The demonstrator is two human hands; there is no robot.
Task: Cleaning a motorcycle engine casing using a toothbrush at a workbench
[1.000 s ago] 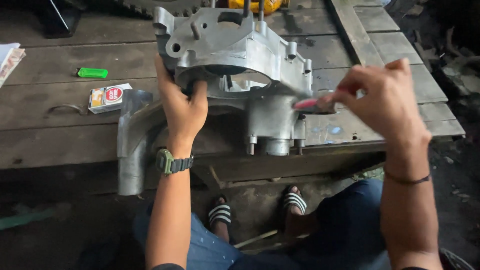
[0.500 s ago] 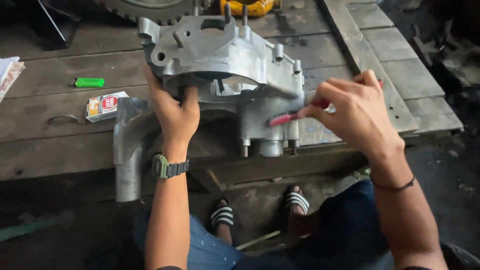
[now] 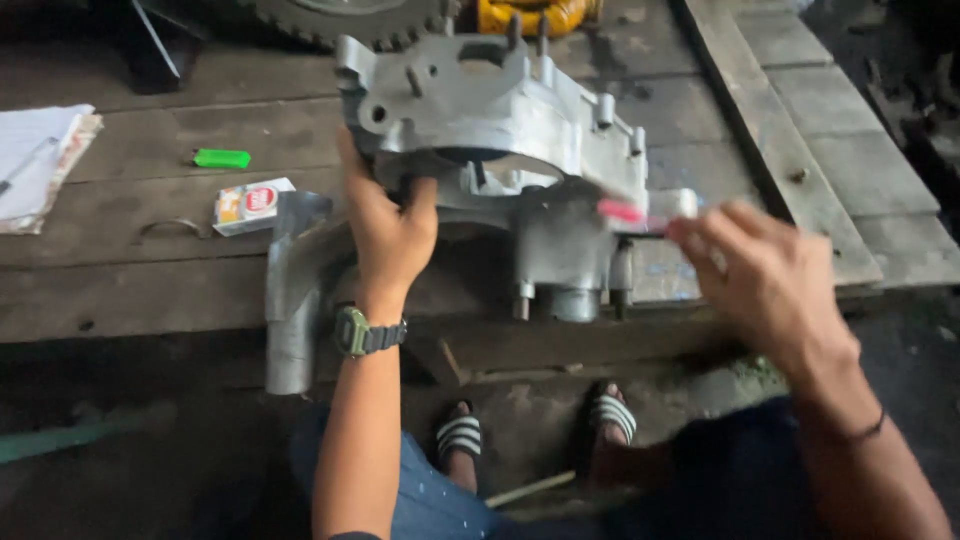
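With left hand (image 3: 392,235) clamped on grey engine casing (image 3: 490,130) at upper centre of frame, steady on worktop (image 3: 150,290); right hand (image 3: 775,290) pinching pink-handled tool (image 3: 625,212), work lightly along right edge.

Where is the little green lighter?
In the head view, the green lighter lies on the wooden platform at the far left, just above the small white and red box and right of the stack of papers.
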